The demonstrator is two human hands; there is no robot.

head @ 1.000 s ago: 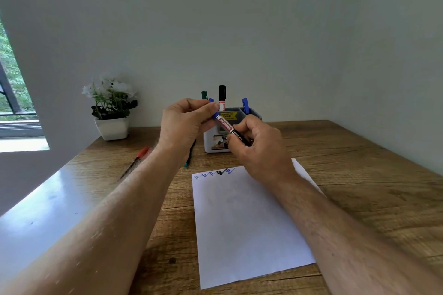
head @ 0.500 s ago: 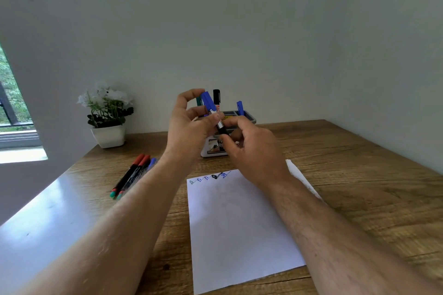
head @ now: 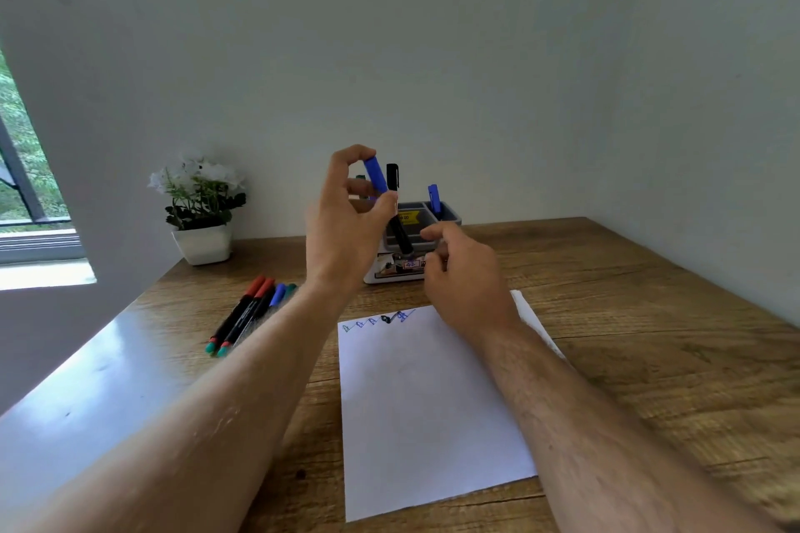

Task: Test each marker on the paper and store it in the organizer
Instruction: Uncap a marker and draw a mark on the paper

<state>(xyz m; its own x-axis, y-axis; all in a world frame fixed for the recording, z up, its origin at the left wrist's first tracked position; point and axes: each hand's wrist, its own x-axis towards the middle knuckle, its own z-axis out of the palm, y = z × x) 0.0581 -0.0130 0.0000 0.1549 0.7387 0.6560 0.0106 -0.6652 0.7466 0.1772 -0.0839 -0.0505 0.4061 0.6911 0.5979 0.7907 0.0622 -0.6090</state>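
Marker (head: 391, 208) pinched in our left hand (head: 346, 229) above the organizer (head: 450, 216); right hand (head: 463, 273) loosely curled, empty. We risk missing the compartment.

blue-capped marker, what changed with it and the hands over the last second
The right hand let go of the black-bodied blue-capped marker and now hangs open just below it. The left hand alone grips it, raised from a slant to nearly upright, cap on top, in front of the grey desk organizer. The white paper sheet with its scribbles and the loose markers on the wooden table stayed put.
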